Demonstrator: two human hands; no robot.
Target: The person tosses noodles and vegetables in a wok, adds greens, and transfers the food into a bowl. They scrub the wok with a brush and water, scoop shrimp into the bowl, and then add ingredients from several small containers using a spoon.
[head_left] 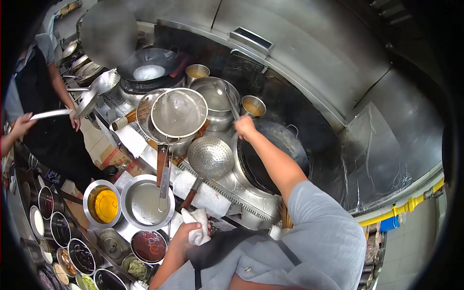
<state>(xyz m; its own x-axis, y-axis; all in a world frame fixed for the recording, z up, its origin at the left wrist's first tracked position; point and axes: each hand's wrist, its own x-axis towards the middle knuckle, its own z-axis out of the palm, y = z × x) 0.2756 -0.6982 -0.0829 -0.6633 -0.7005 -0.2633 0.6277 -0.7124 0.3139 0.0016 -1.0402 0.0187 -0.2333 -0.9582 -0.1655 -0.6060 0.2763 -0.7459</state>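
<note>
Grips the handle of a metal ladle (pixel 233 105) in the right hand (pixel 245 127), just above and right of the middle of the frame, with fingers closed round it. Holds the ladle's head over a metal pot (pixel 218 117), in the upper middle of the frame; cannot tell whether touching the contents. Extends the right arm (pixel 278 162), bare below a grey sleeve (pixel 309 203), across a dark wok (pixel 288 146), right of centre. Clasps a crumpled white cloth (pixel 198 227) in the left hand (pixel 186 234), low in the middle of the frame, with fingers wrapped around it. Has, just above the cloth, the wooden handle (pixel 189 198) of a perforated scoop (pixel 210 157), near the centre. Has a round mesh strainer (pixel 179 113) up and left of that, plus a small container (pixel 195 80) of amber liquid at the metal pot's upper left and another (pixel 253 115) at its right. Has, at lower left, a pot of yellow liquid (pixel 106 205) beside a wider pot of cloudy liquid (pixel 145 205), with red sauce (pixel 149 246) below. Has, at upper left, a second wok (pixel 134 61) and, farther left, another person in a dark apron (pixel 55 130)
</note>
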